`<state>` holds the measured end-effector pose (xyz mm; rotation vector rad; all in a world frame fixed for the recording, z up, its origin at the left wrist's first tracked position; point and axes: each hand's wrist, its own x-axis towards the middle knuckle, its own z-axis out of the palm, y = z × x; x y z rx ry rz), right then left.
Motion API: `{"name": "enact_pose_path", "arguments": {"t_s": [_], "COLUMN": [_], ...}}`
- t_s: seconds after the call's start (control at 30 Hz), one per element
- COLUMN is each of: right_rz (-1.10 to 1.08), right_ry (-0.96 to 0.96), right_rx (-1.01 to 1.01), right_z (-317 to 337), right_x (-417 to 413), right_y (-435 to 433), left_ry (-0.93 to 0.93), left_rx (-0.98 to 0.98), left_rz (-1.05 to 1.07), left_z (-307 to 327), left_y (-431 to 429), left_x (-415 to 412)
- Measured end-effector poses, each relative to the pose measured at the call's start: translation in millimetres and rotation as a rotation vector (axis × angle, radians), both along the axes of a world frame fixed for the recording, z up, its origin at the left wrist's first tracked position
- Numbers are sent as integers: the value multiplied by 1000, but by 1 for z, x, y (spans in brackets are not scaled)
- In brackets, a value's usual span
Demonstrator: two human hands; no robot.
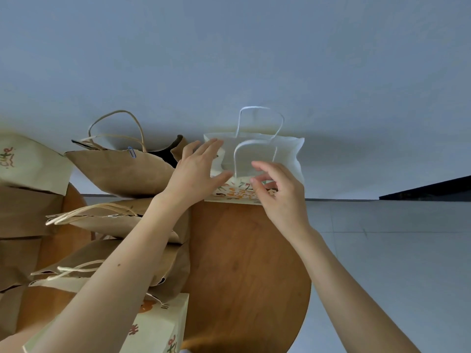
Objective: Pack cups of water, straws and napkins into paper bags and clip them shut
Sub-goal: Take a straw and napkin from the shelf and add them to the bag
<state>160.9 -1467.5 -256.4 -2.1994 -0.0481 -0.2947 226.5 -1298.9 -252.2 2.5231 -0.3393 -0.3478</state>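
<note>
A white paper bag [288, 151] with colourful print on its front and white twisted handles stands at the far edge of the round wooden table [244, 263]. Its mouth is spread apart. My left hand [196, 169] grips the bag's left rim, fingers over the top edge and thumb on the front panel. My right hand [280, 197] pinches the front rim beside the near handle with thumb and fingertips. Whether a clip sits between those fingers is hidden. No cup, straw or napkin is visible.
A brown paper bag [119, 171] closed with a blue paper clip [131, 152] stands left of the white one. More brown bags [107, 220] and cream printed bags [158, 324] crowd the table's left side. Grey floor [395, 250] lies to the right.
</note>
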Motion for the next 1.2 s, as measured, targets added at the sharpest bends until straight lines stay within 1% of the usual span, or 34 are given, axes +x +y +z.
{"name": "enact_pose_path", "arguments": {"t_s": [0.13, 0.27, 0.47, 0.6, 0.73, 0.83, 0.9, 1.03, 1.1, 1.2], "right_rz": [-58, -53, -127, -180, -166, -119, -68, 179, 313, 465], "right_ry": [16, 43, 75, 56, 21, 20, 22, 87, 108, 75], "right_rx": [10, 41, 100, 136, 123, 111, 69, -228, -321, -304], "right_z": [17, 37, 69, 88, 103, 114, 119, 121, 123, 128], "right_x": [-13, -27, -57, -83, -112, -132, -143, -157, -162, -172], "right_y": [6, 24, 57, 77, 96, 103, 106, 117, 135, 184], "left_ry": [-58, -88, -144, -156, -196, -228, -267, -374, -353, -303], "left_rx": [-65, -146, -181, -197, -171, -164, -137, -77, 4, 141], "left_rz": [2, -49, -96, -148, -154, -137, -113, 56, 150, 304], "left_z": [18, 37, 79, 99, 114, 126, 132, 135, 136, 138], "left_y": [11, 33, 64, 83, 97, 107, 114, 143, 165, 210], "left_x": [-7, -21, -54, -79, -104, -133, -156, -214, -251, -300]}}
